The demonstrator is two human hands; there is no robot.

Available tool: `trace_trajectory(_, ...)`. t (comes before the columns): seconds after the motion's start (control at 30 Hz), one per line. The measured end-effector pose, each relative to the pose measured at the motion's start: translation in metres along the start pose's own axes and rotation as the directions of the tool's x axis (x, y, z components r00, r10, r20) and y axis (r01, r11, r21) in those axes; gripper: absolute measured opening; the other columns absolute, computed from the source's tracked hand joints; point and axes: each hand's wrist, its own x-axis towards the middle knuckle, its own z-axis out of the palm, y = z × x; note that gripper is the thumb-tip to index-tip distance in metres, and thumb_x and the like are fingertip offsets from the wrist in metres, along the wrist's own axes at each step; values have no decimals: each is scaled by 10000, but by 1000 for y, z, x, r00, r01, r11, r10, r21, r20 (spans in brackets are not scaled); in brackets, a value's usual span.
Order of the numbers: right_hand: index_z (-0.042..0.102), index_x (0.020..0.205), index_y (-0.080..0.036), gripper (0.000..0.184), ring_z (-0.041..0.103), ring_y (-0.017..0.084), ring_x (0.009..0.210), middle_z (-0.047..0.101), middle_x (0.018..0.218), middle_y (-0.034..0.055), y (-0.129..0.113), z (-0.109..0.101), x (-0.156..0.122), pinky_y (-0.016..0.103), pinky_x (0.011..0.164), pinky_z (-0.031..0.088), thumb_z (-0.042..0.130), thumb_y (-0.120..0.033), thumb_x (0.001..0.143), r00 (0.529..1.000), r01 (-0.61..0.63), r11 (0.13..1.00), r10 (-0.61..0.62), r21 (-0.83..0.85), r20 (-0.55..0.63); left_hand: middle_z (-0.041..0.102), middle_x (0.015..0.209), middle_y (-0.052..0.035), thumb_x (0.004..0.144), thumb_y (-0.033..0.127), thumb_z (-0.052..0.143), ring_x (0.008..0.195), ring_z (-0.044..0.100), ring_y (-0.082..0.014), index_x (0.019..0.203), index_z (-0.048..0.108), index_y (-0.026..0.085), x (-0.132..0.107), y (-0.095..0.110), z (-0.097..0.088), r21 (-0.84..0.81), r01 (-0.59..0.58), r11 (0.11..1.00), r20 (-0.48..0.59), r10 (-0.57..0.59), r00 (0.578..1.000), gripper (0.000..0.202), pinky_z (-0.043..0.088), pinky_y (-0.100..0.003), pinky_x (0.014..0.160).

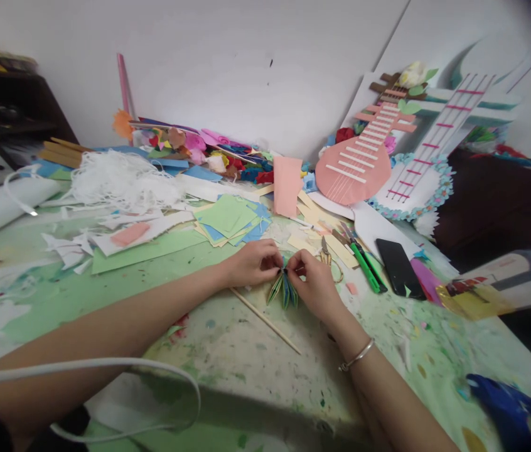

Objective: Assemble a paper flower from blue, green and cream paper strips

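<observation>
Both my hands meet over the paint-stained table. My left hand (258, 262) pinches the top of a folded paper piece (284, 290) from the left, its fingers closed. From the other side my right hand (310, 279) grips the same piece with thumb and forefinger. Green, yellow and blue folds of the paper fan out downward below my fingertips; the pinched spot itself is mostly hidden. A thin wooden stick (268, 321) lies on the table just under my left wrist. Gold-handled scissors (330, 256) rest right behind my right hand.
Coloured paper squares (228, 216) are stacked behind my hands. To the right lie a green utility knife (368, 269) and a black phone (400, 269). Paper instruments (354, 166) lean on the wall. A white cable (152, 364) loops across my left forearm.
</observation>
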Motion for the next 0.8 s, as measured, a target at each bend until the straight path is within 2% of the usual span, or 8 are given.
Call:
trace_trajectory(0.23, 456, 727, -196, 71, 503, 129, 606, 556, 686, 5, 1, 1, 0, 249, 577, 390, 476, -131, 747, 999, -2, 1000, 2, 0, -32, 590, 750, -46, 740, 126, 508, 700, 549, -123, 726, 654, 145, -3, 6, 9, 77, -43, 996, -103, 51, 993, 149, 435, -230, 656)
trace_trajectory(0.47, 481, 753, -192, 63, 521, 120, 595, 557, 669, -8, 1, -1, 0, 231, 564, 403, 498, -137, 727, 999, -1, 999, 3, 52, -47, 598, 757, -56, 773, 128, 487, 722, 562, -132, 758, 668, 145, -3, 11, 8, 133, -26, 991, -79, 37, 996, 182, 448, -236, 668)
trace_trajectory(0.67, 484, 784, -189, 101, 545, 124, 618, 571, 706, -2, 1, -2, -1, 238, 581, 423, 492, -121, 710, 1000, -22, 994, 23, 104, -16, 589, 747, -56, 771, 131, 496, 723, 558, -129, 730, 663, 136, -3, 13, 11, 180, -50, 982, -100, 69, 993, 172, 446, -232, 667)
trace_trajectory(0.8, 487, 781, -191, 110, 544, 128, 626, 571, 705, -2, 1, -3, -1, 245, 591, 424, 490, -112, 704, 999, -38, 993, 39, 109, -12, 583, 753, -52, 777, 139, 497, 731, 551, -130, 727, 652, 132, -4, 13, 13, 199, -27, 980, -103, 49, 993, 163, 442, -235, 671)
